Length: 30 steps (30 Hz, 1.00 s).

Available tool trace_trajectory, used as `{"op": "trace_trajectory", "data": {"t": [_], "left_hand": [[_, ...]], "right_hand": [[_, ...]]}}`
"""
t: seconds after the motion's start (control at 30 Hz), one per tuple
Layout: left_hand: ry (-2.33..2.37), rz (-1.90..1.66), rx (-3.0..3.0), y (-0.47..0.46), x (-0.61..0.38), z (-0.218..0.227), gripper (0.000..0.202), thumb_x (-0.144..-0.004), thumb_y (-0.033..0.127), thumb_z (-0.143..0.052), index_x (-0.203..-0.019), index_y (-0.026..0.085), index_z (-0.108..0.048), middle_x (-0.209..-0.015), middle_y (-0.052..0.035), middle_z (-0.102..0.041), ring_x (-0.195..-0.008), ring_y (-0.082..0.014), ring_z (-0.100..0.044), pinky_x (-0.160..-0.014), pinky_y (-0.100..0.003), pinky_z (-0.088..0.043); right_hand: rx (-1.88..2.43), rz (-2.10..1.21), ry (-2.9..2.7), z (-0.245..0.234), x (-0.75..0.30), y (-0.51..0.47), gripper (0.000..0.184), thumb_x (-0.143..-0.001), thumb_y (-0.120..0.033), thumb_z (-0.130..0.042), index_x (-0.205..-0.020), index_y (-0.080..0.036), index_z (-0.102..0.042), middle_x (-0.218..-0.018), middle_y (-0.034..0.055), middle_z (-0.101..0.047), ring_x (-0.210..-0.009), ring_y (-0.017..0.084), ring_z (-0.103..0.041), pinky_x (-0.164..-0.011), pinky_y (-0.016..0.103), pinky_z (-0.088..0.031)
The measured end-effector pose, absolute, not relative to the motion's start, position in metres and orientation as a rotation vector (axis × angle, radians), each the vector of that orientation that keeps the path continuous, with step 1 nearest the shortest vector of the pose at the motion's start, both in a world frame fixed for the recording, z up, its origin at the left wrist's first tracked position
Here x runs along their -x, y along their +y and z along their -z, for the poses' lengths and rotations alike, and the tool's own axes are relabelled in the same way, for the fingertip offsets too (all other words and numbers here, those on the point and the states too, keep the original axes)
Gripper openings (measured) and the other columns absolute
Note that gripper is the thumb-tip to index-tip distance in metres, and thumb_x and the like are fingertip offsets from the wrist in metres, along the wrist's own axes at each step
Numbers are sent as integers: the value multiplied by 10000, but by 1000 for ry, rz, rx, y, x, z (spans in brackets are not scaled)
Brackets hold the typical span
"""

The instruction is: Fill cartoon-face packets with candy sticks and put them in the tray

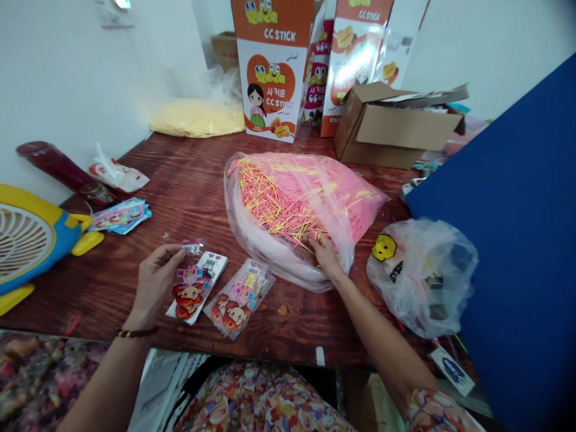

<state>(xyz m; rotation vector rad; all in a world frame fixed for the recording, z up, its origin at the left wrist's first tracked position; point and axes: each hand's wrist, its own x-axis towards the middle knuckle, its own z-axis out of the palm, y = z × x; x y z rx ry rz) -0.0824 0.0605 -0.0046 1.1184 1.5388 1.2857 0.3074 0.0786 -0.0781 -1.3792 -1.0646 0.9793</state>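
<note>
My left hand pinches the top of a small clear printed pouch and holds it over the wooden table. A second pouch, filled with sticks, lies flat just to the right of it. My right hand reaches into the mouth of a big clear plastic bag full of pink and yellow sticks. Its fingers are curled among the sticks, and whether they grip any I cannot make out.
A yellow and blue fan stands at the left, with a stack of empty pouches beside it. CC Stick cartons and an open brown box line the back. A crumpled plastic bag and a blue board sit at the right.
</note>
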Motion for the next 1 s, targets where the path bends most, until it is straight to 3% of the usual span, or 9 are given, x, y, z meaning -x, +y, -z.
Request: {"op": "trace_trajectory", "data": {"t": [0.2, 0.3, 0.43, 0.57, 0.73, 0.87, 1.0], "left_hand": [[1500, -1280, -1019, 58, 80, -13, 376, -607, 405, -839, -867, 170, -703, -681, 30, -658, -553, -108, -558, -508, -209, -457], [1452, -1273, -975, 57, 65, -21, 378, -564, 400, -864, -807, 164, -698, -665, 31, -655, -555, -104, -549, -515, -203, -438], [1318, -1112, -1218, 57, 21, -25, 284, -663, 392, -811, -768, 152, -704, -696, 5, -660, -609, -110, -549, -564, -205, -423], [1139, -958, -1443, 60, -30, -21, 257, -770, 397, -714, -726, 147, -671, -673, 4, -618, -623, -116, -516, -586, -219, -398], [1060, -861, -1593, 65, -60, -15, 250, -816, 358, -641, -680, 149, -617, -620, 24, -549, -601, -111, -452, -584, -227, -354], [1036, -791, -1687, 64, -64, -14, 281, -857, 330, -574, -638, 160, -534, -599, 43, -454, -594, -100, -387, -568, -225, -299], [1040, -731, -1746, 61, -65, -14, 342, -875, 329, -542, -594, 171, -428, -583, 53, -361, -585, -93, -319, -561, -234, -250]], "right_hand": [[1365, -1008, -927, 81, -309, 83, 303, -708, -499, -672, -822, -220, -640, -799, 18, -716, -783, 206, -651, -756, 342, -506], [1325, -1048, -850, 68, -309, 87, 362, -675, -542, -695, -829, -223, -624, -713, 4, -688, -676, 185, -631, -669, 331, -511], [1215, -1198, -817, 38, -296, 84, 376, -638, -516, -754, -834, -220, -629, -678, 0, -669, -593, 165, -607, -591, 316, -517], [1088, -1336, -957, 1, -275, 69, 323, -668, -444, -777, -849, -220, -630, -718, -4, -663, -639, 161, -597, -583, 280, -484], [1183, -1073, -1564, -25, -263, 49, 132, -863, -345, -582, -867, -215, -600, -780, -1, -622, -717, 161, -549, -656, 279, -434], [1247, -726, -1930, -26, -260, 43, 55, -879, -207, -493, -840, -210, -532, -789, 20, -592, -728, 172, -515, -670, 280, -375], [1291, -602, -2072, -21, -261, 42, 70, -883, -158, -457, -882, -210, -504, -782, 29, -591, -697, 177, -496, -640, 274, -322]]}}
